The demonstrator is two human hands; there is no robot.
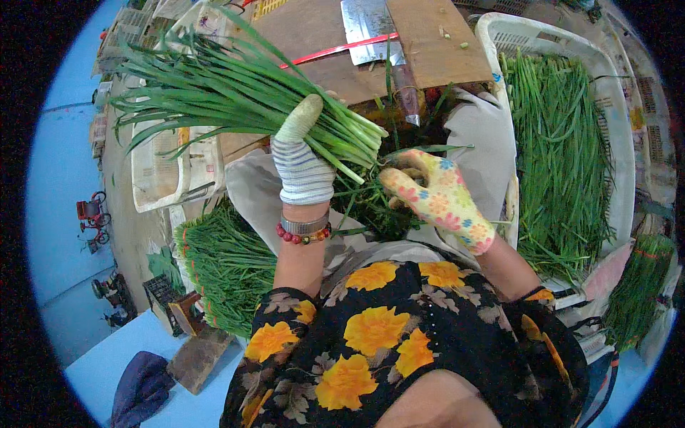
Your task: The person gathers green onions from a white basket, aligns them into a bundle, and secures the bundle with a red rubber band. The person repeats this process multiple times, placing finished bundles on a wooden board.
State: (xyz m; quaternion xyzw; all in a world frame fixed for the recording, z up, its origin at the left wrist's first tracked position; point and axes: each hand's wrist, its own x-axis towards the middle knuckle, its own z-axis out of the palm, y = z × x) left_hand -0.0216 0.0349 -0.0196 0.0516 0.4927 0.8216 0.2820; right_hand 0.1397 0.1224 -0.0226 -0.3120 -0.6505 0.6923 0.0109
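My left hand (pixel 302 155), in a striped knit glove, is closed around a bunch of long green leafy stalks, probably garlic chives (pixel 241 96); their pale cut ends point right. Just beside those ends is my right hand (pixel 428 192), in a floral glove, with thumb and fingers curled near a few thin leaves; whether it grips any cannot be told. A cleaver (pixel 372 32) lies on the wooden board (pixel 439 48) ahead, its handle over the near edge. Across its blade runs a red strip (pixel 316 55). Loose green trimmings (pixel 385 214) lie below my hands.
At right, a white plastic crate (pixel 626 160) holds many green stalks (pixel 556 155). Tied green bundles (pixel 230 262) are stacked at lower left. Another white crate (pixel 155 187) stands left of the board. More bundles (pixel 639 289) lie at far right.
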